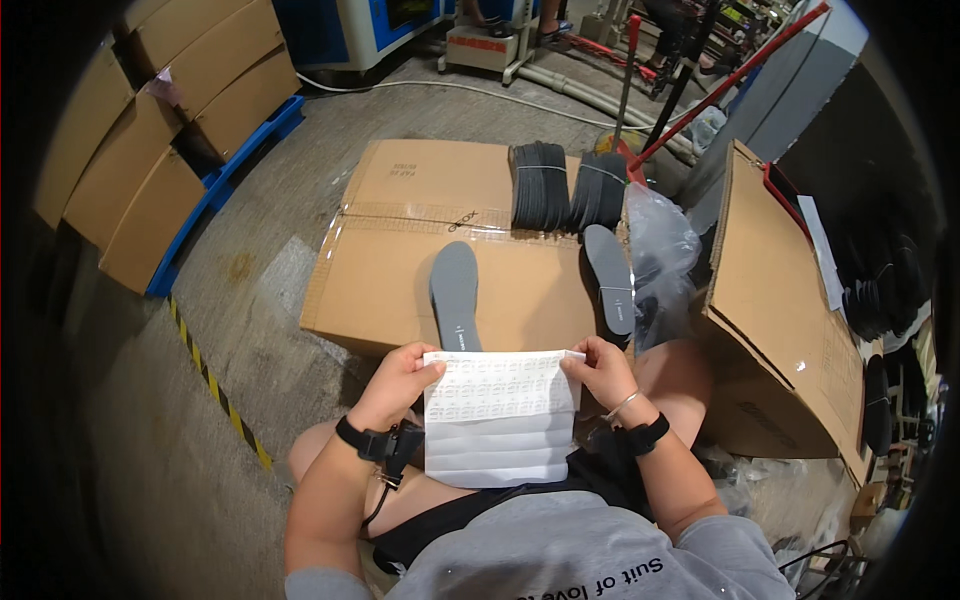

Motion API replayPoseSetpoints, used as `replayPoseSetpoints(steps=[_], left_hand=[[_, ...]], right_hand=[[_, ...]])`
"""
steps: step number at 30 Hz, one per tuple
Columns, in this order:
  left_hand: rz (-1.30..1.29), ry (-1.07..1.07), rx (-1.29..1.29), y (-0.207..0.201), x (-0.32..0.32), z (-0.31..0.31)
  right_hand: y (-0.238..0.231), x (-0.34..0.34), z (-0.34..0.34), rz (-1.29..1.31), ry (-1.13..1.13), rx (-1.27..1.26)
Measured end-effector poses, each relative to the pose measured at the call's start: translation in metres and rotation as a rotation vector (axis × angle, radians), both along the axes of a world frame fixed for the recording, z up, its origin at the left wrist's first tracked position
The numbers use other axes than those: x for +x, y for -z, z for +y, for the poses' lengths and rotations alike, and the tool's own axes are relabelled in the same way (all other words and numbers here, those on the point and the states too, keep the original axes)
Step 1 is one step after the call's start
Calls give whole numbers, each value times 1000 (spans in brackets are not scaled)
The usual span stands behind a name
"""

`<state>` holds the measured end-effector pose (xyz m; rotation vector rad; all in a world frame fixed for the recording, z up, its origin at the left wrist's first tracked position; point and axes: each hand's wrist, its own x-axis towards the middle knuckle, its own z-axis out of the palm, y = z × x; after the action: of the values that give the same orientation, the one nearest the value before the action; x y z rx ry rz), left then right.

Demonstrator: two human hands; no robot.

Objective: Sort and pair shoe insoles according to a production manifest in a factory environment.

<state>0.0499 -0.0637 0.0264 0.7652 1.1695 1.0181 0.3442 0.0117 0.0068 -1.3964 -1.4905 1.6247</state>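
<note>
A white sheet of printed labels (500,390) is stretched between my two hands above my lap, its lower part creased in strips. My left hand (405,372) pinches its upper left corner between thumb and fingers. At the upper right corner my right hand (603,372) grips it the same way. Just beyond the sheet a grey shoe insole (456,285) lies on a cardboard box (390,270), its near end partly covered by the sheet. To the right lies a banded stack of grey insoles (608,275). Two thicker bundles of dark insoles (540,190) stand farther back.
An opened carton (770,350) stands at right, with dark insoles (885,260) behind it. Clear plastic bags (662,235) sit between the boxes. Stacked cartons (150,190) rest on a blue pallet (190,230) at far left. Red-handled tools (735,85) lean at the back right.
</note>
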Motion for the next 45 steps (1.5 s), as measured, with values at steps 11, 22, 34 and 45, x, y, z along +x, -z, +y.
replayPoseSetpoints(steps=[11, 22, 34, 45], left_hand=[[92, 110, 38, -6, 7, 6], [290, 55, 180, -3, -5, 2], [130, -18, 33, 1, -16, 6], [-86, 35, -193, 19, 6, 8]], right_hand=[[-35, -74, 7, -247, -502, 826], [-22, -56, 13, -187, -426, 416], [5, -14, 16, -242, -276, 278], [-10, -30, 4, -487, -277, 703]])
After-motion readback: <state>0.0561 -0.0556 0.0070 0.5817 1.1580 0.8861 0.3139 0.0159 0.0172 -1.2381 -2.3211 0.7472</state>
